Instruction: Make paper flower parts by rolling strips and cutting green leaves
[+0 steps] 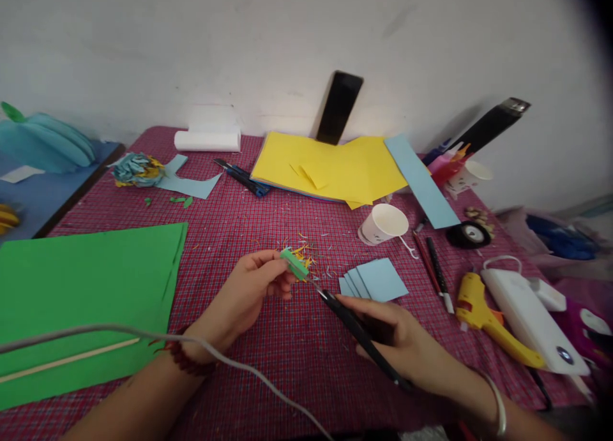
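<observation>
Between the fingers of my left hand (256,276) is a small folded piece of green paper (295,265), held over the middle of the table. My right hand (402,339) grips a pair of black-handled scissors (357,329), whose metal blades reach the lower right end of the green piece. Just beyond lies a scatter of thin yellow and white paper snippets (306,253). Several light blue paper squares (383,280) lie overlapping beside my right hand. Part of the scissor handles is hidden by my fingers.
Green sheets (86,269) lie left, under a grey cable (230,361). Yellow sheets (335,170), a phone (339,106) and a utility knife (244,177) are at the back. A paper cup (383,225), yellow glue gun (498,326) and white power strip (531,320) stand right.
</observation>
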### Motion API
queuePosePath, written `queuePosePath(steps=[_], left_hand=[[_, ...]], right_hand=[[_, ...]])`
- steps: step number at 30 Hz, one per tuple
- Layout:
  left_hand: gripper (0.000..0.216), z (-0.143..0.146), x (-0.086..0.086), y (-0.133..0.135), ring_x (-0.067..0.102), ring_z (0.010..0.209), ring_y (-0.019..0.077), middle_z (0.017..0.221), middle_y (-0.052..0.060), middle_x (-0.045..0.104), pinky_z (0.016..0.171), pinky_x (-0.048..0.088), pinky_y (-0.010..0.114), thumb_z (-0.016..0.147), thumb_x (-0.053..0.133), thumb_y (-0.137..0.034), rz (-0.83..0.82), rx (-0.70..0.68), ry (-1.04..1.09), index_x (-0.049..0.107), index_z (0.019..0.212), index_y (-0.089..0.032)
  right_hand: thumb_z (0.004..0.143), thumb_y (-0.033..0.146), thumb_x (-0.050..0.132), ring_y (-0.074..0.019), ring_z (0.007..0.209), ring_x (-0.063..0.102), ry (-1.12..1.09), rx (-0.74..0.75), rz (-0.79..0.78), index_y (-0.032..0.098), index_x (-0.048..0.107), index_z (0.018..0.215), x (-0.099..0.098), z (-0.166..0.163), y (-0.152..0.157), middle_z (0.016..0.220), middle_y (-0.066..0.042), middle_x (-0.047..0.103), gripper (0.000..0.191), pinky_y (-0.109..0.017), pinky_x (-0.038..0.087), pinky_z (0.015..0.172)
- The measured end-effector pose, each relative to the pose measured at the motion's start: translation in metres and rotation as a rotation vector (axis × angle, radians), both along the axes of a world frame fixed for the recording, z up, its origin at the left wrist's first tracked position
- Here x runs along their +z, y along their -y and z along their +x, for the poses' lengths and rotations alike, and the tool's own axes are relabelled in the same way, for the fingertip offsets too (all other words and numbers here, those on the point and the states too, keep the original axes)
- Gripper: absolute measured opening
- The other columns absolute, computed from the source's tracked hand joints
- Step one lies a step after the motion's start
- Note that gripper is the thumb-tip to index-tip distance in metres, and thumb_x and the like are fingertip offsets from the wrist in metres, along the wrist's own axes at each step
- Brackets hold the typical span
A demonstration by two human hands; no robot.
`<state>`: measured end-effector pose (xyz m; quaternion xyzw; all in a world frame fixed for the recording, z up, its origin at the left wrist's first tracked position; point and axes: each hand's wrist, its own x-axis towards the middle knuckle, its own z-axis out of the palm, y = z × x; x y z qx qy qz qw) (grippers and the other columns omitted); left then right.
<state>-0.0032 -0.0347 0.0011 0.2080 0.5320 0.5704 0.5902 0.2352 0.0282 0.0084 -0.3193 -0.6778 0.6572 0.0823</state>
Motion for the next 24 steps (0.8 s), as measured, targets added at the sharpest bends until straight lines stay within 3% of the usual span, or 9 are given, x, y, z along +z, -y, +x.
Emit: queuePosePath(steps=[14,24], left_hand=[[0.017,-0.001,0.005,0.0,0.056,0.051,0.0111,0.058,0.002,0.062,0.051,0.044,0.023,0.073,0.062,-0.028,0.042,0.008,-0.109,0.065,0.061,-0.015],[0.017,-0.006,0.01,0.0,0.055,0.051,0.0114,0.056,0.002,0.061,0.052,0.046,0.024,0.072,0.062,-0.026,0.072,0.077,-0.146,0.063,0.058,-0.016]], right_hand=[[0.08,0.021,0.068,-0.0221,0.118,0.058,-0.018,0.015,0.042,0.032,0.056,0.13,-0.003,0.001,0.002,0.133,-0.004,0.06,0.053,-0.041,0.044,0.104],[0.078,0.02,0.068,-0.0263,0.126,0.05,0.006,0.027,0.035,0.027,0.054,0.134,0.004,-0.008,-0.003,0.138,-0.008,0.054,0.058,-0.049,0.035,0.109]])
